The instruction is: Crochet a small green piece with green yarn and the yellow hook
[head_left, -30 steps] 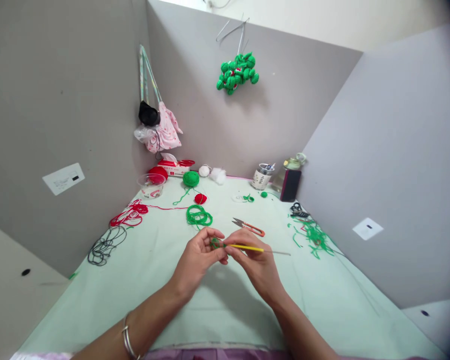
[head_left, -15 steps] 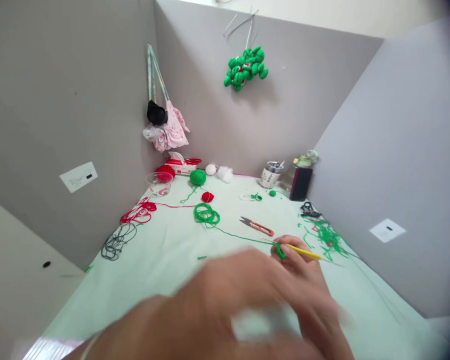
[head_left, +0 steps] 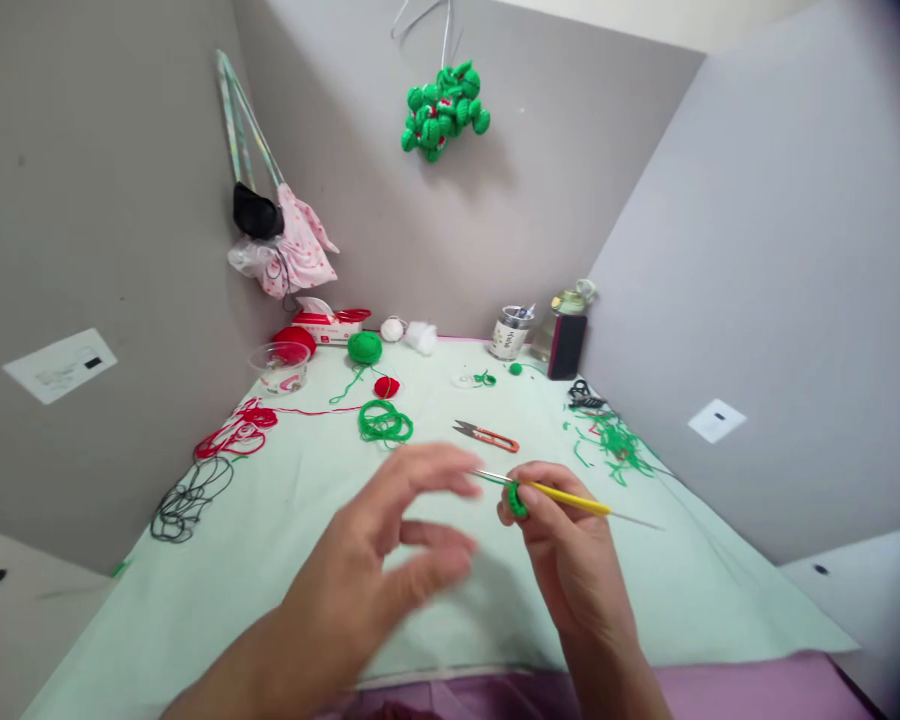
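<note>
Between the thumb and fingers of my right hand (head_left: 570,555) are a crochet hook (head_left: 579,501) with a yellow handle and a small curled green crochet piece (head_left: 516,503). The hook's thin metal shaft points left. My left hand (head_left: 352,575) is open, thumb and fingers apart and slightly blurred, with its fingertips near the hook's tip. Whether green yarn touches those fingers I cannot tell. A loose coil of green yarn (head_left: 385,424) lies beyond my left hand. Orange-handled thread snips (head_left: 495,438) rest beyond the hook.
Red yarn (head_left: 240,430) and dark cord (head_left: 187,500) lie along the left edge, green scraps (head_left: 619,445) along the right. At the back stand a plastic tub (head_left: 279,372), a green yarn ball (head_left: 364,347), a pen tin (head_left: 509,336) and a phone (head_left: 568,347).
My left hand has drawn back from across my right hand to the left, fingers spread. My right hand still holds the hook and green piece. The whole view has shifted.
</note>
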The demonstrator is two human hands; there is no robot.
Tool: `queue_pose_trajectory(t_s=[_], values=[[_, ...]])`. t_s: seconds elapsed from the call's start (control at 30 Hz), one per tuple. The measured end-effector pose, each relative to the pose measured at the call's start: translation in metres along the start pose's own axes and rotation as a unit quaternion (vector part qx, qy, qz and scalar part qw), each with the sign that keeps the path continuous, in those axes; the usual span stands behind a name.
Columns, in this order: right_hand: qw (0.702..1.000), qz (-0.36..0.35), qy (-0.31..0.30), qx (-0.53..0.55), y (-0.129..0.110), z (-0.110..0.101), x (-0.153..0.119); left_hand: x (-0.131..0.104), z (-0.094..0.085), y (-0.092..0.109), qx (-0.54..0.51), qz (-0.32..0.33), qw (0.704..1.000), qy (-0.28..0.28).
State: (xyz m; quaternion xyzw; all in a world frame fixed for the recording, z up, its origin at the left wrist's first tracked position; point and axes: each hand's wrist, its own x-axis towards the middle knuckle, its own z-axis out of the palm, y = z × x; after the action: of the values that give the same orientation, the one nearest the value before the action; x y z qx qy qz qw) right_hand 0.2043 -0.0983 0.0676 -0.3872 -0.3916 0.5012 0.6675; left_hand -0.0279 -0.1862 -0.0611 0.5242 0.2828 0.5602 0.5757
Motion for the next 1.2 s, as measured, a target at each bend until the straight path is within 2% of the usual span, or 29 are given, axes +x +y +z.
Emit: queue_pose_trajectory(t_s=[0.07, 0.13, 0.2, 0.23, 0.3, 0.37, 0.4, 0.43, 0.47, 0.5, 0.57, 0.63, 0.67, 0.73, 0.93, 1.13, 1.2], values=[[0.999, -0.03, -0.015, -0.007, 0.0, 0.004, -0.006, 0.071, 0.028, 0.055, -0.04, -0.047, 0.998, 0.01], [0.997, -0.067, -0.045, -0.02, 0.002, 0.009, -0.013, 0.123, 0.055, 0.094, -0.106, -0.05, 0.993, 0.004], [0.99, -0.1, -0.093, -0.036, 0.005, 0.016, -0.019, 0.151, 0.071, 0.109, -0.187, -0.036, 0.98, 0.053], [0.985, -0.117, -0.114, -0.044, 0.006, 0.019, -0.021, 0.158, 0.073, 0.11, -0.215, -0.008, 0.971, 0.101], [0.977, -0.156, -0.13, -0.063, 0.007, 0.022, -0.024, 0.161, 0.069, 0.102, -0.176, 0.055, 0.972, 0.142], [0.968, -0.21, -0.103, -0.091, 0.007, 0.022, -0.024, 0.157, 0.059, 0.091, 0.031, 0.146, 0.982, 0.114], [0.961, -0.24, -0.081, -0.113, 0.007, 0.021, -0.023, 0.153, 0.055, 0.086, 0.155, 0.185, 0.967, 0.081], [0.951, -0.269, -0.059, -0.141, 0.007, 0.019, -0.022, 0.149, 0.051, 0.082, 0.248, 0.203, 0.945, 0.056], [0.938, -0.296, -0.041, -0.173, 0.007, 0.017, -0.022, 0.144, 0.05, 0.08, 0.297, 0.195, 0.934, 0.047], [0.924, -0.321, -0.028, -0.205, 0.007, 0.014, -0.021, 0.14, 0.05, 0.079, 0.306, 0.169, 0.936, 0.043], [0.895, -0.363, -0.015, -0.26, 0.01, 0.009, -0.022, 0.133, 0.057, 0.08, 0.234, 0.087, 0.967, 0.049], [0.877, -0.382, -0.009, -0.293, 0.014, 0.007, -0.024, 0.129, 0.067, 0.082, 0.108, -0.009, 0.992, 0.06], [0.874, -0.381, -0.009, -0.302, 0.016, 0.006, -0.025, 0.128, 0.072, 0.083, 0.053, -0.05, 0.995, 0.066], [0.881, -0.366, -0.012, -0.3, 0.021, 0.005, -0.025, 0.129, 0.078, 0.085, -0.014, -0.091, 0.993, 0.079], [0.911, -0.314, -0.036, -0.266, 0.03, 0.005, -0.016, 0.134, 0.077, 0.077, -0.033, -0.09, 0.99, 0.106], [0.88, -0.358, -0.044, -0.308, 0.03, 0.005, -0.017, 0.134, 0.078, 0.073, -0.018, -0.097, 0.988, 0.122], [0.894, -0.337, -0.037, -0.293, 0.029, 0.006, -0.017, 0.132, 0.078, 0.071, -0.024, -0.102, 0.986, 0.13]])
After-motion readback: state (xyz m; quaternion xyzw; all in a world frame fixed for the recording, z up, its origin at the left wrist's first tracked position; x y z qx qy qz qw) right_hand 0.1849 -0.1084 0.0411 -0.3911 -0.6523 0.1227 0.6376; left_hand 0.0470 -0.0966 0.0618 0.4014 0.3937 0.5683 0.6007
